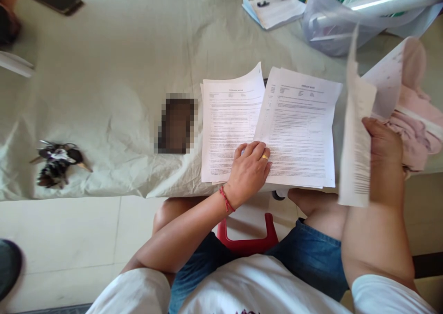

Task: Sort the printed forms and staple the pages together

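Right now the left hand point(249, 166) lies flat and open on the printed stacks point(297, 129), while the right hand point(382, 141) grips a lifted sheet point(356, 134) upright, just right of them.

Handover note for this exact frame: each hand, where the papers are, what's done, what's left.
Left hand: flat on the printed sheets, fingers at the seam between the two stacks, holding nothing.
Right hand: raised off the table, closed on a lifted sheet that is blurred with motion.
Papers: left stack and right stack lie side by side at the near edge of the table, right one overlapping the left.
Done: two stacks laid out, one sheet in the air.
Left: the lifted sheet is on neither stack yet.
Nearby: keys at the left, plastic tub at the back.
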`<action>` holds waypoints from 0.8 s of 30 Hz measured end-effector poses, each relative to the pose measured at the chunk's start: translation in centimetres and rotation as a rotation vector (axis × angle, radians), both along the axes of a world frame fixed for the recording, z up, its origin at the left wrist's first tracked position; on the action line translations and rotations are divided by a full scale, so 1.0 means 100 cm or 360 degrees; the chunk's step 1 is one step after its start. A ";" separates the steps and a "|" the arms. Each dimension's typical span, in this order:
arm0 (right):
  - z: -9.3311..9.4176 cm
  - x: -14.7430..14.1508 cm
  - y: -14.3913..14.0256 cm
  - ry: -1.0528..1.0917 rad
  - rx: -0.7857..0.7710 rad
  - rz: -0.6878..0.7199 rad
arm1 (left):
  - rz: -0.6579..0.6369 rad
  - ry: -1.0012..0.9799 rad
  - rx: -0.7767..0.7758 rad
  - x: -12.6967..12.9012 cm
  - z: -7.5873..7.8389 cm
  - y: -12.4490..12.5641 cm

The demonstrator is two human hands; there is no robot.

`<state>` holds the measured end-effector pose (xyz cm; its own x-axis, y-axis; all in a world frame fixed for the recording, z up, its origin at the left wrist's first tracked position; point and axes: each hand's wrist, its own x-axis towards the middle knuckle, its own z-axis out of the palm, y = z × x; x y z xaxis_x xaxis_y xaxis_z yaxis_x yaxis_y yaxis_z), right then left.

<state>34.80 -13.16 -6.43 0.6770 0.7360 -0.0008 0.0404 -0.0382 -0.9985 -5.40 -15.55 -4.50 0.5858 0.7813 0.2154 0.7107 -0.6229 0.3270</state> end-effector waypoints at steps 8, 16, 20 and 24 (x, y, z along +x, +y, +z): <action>0.023 -0.066 0.016 -0.0123 -0.0172 -0.0309 | -0.0005 -0.0016 -0.0028 0.000 0.002 0.000; 0.021 -0.073 0.015 -0.0193 -0.0371 -0.0140 | -0.0026 -0.0016 -0.0034 -0.001 0.000 0.002; 0.024 -0.078 0.016 -0.0175 -0.0357 -0.0107 | -0.0021 -0.0026 -0.0041 -0.001 0.000 0.002; 0.026 -0.079 0.017 0.0025 -0.0283 -0.0068 | -0.0022 -0.0035 -0.0047 -0.001 0.000 0.002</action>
<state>26.86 -11.47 -3.85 0.7067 0.6936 -0.1392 0.0193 -0.2156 -0.9763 -5.51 -15.34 -4.53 0.5917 0.7796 0.2053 0.6946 -0.6222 0.3611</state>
